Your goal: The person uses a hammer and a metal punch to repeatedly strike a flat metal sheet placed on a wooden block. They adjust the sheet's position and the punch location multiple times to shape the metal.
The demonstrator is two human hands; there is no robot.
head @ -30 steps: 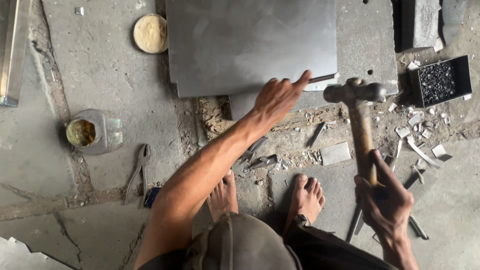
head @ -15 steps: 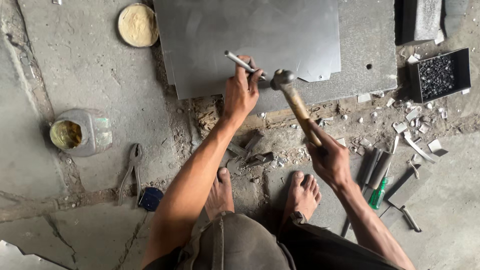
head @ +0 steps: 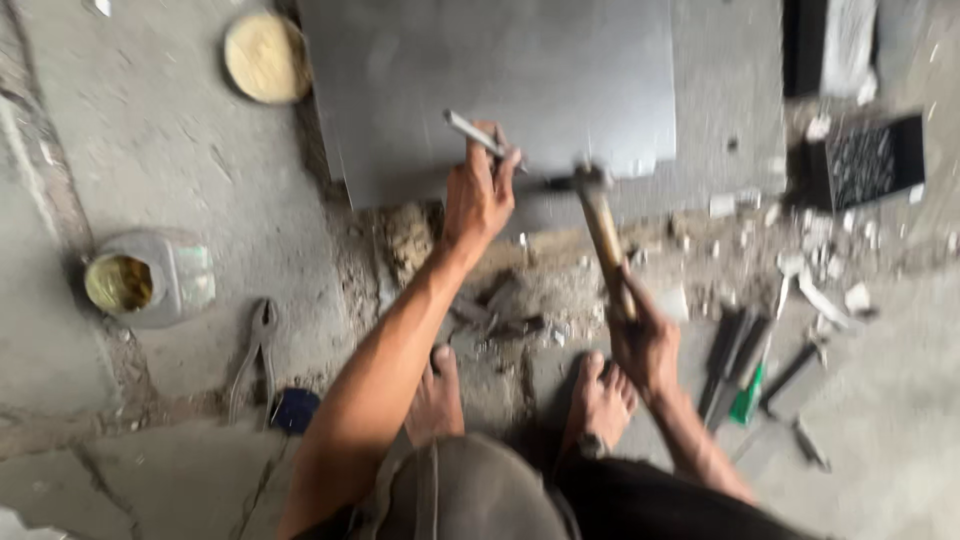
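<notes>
The left hand (head: 480, 195) grips a thin metal chisel (head: 478, 135), its fingers wrapped around the shaft, at the near edge of a grey metal sheet (head: 500, 80) lying on the concrete floor (head: 150, 150). The chisel slants up and left out of the fist. The right hand (head: 640, 335) is closed on the wooden handle of a hammer (head: 600, 225), whose head sits just right of the left hand, above the sheet's edge. Two bare feet rest on the floor below. Pliers (head: 255, 355) and a plastic jar (head: 145, 280) lie to the left; a round tin (head: 262, 57) sits by the sheet's far left corner. Loose tools (head: 745, 370) and a black tray (head: 868, 160) lie to the right.
</notes>
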